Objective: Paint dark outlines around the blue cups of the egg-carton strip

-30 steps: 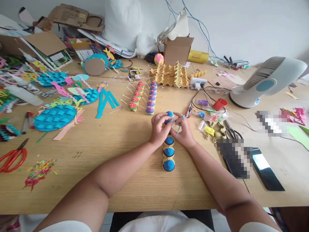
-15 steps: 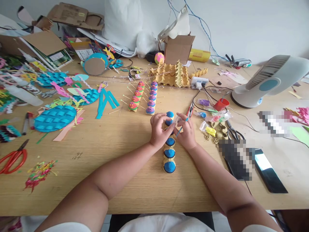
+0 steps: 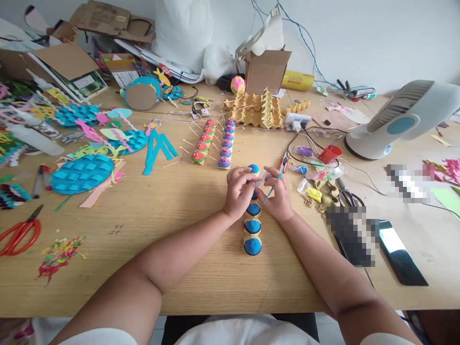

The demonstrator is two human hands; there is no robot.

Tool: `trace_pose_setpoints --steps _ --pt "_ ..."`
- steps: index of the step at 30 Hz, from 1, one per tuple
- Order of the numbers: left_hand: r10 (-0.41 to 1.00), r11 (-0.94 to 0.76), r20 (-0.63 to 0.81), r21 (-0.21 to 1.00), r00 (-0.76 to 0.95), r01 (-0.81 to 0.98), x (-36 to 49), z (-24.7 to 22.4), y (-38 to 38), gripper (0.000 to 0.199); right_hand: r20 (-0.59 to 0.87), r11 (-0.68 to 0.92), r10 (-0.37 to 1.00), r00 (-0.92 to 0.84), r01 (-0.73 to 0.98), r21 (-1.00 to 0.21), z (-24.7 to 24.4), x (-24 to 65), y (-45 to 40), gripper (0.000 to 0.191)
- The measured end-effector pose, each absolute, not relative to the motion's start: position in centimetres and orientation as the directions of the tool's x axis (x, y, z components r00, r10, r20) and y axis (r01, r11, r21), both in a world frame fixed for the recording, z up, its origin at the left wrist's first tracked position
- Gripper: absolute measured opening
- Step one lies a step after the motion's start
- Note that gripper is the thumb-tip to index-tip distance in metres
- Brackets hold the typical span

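In front of me an egg-carton strip [image 3: 252, 235] with blue domes on its cups runs away from the table's near side. Over its far part, my left hand [image 3: 237, 192] pinches one side of a small clear piece, apparently a plastic bag [image 3: 263, 178]. My right hand [image 3: 279, 199] has its fingertips at the other side and also holds a thin blue stick [image 3: 268, 195] slanting down between thumb and fingers. Both hands are closed and hide some of the cups. Beyond stand two decorated strips, one red and green [image 3: 204, 142], one purple and blue [image 3: 226, 143], with pins sticking out sideways.
A red-handled cutter [image 3: 283, 164], clay bags [image 3: 313, 193], a red cup [image 3: 329, 154] and black scissors [image 3: 347, 195] are right of my hands. A fan [image 3: 398, 122] and phone [image 3: 402, 253] stand farther right. Left are woven blue discs [image 3: 82, 175] and orange scissors [image 3: 22, 235].
My fingers have shifted slightly around the clear piece, and the left fingers have drawn closer together. The blue stick stays in my right hand. The strips have not visibly moved.
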State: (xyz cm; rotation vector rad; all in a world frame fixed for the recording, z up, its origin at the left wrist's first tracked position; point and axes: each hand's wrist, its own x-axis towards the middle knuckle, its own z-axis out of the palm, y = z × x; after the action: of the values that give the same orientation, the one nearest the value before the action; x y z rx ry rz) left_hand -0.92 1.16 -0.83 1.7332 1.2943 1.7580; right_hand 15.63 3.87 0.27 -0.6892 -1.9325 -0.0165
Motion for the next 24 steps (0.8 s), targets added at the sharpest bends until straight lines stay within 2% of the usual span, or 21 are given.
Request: trace_pose_setpoints --steps 5,11,16,20,22,24 --pt "0.754 -0.54 0.626 0.763 -0.199 0.356 -0.76 -0.81 1.22 0.014 0.844 0.851 0.438 -0.309 0.446 -0.278 0.73 15.47 3.49 0.025" --pt "0.738 -0.559 0.652 0.735 -0.173 0.385 -0.6 -0.59 1.23 0.023 0.854 0.862 0.424 -0.3 0.423 -0.279 1.01 15.77 3.18 0.025" --pt "0.678 -0.616 0.722 0.659 -0.134 0.432 -0.51 -0.3 1.14 0.023 0.87 0.845 0.409 -0.274 0.473 -0.249 0.89 15.76 3.31 0.025" --pt "0.701 -0.546 0.685 0.695 -0.198 0.469 -0.74 -0.25 1.1 0.023 0.869 0.784 0.441 -0.224 0.567 -0.251 0.76 15.84 3.59 0.014" --pt "0.696 -0.531 0.682 0.7 -0.225 0.477 -0.79 -0.31 1.08 0.023 0.851 0.793 0.462 -0.249 0.547 -0.271 0.72 15.98 3.64 0.01" --pt "0.68 -0.546 0.698 0.685 -0.222 0.482 -0.76 -0.41 1.05 0.023 0.837 0.818 0.467 -0.286 0.499 -0.285 0.69 16.09 3.62 0.016"
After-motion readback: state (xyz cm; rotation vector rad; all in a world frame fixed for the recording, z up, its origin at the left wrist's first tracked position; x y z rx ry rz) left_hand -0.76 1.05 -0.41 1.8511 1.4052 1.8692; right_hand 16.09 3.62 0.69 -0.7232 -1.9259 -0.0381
